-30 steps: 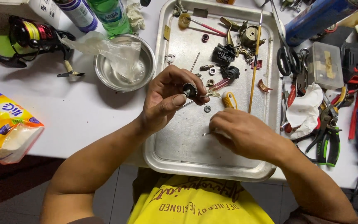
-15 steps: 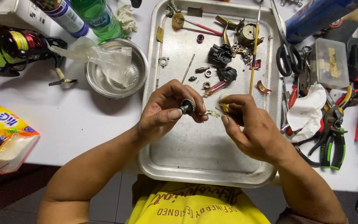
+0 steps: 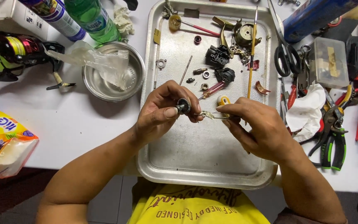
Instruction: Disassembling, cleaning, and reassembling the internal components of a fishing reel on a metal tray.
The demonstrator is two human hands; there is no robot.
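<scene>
My left hand [image 3: 164,110] pinches a small dark round geared part [image 3: 183,106] between thumb and fingers, above a metal tray [image 3: 206,159]. My right hand [image 3: 257,130] grips thin metal tweezers [image 3: 214,115] whose tips hold a small pale piece right beside the geared part. Both hands hover over the tray's middle. Further back in the tray lie several small reel parts: black housings [image 3: 218,56], washers, a thin shaft [image 3: 185,70], a red-handled screwdriver [image 3: 212,89] and a long brush [image 3: 252,49].
A steel bowl [image 3: 113,72] with a plastic bag sits left of the tray, beside a fishing reel [image 3: 19,52], a green bottle [image 3: 92,18] and a tissue pack [image 3: 3,139]. Scissors [image 3: 284,54], pliers [image 3: 332,132], a plastic box [image 3: 332,62] and crumpled tissue [image 3: 307,112] crowd the right.
My right hand has lifted off the tray floor with the tweezers and brought their tip up to the geared part in my left hand. The view has shifted slightly.
</scene>
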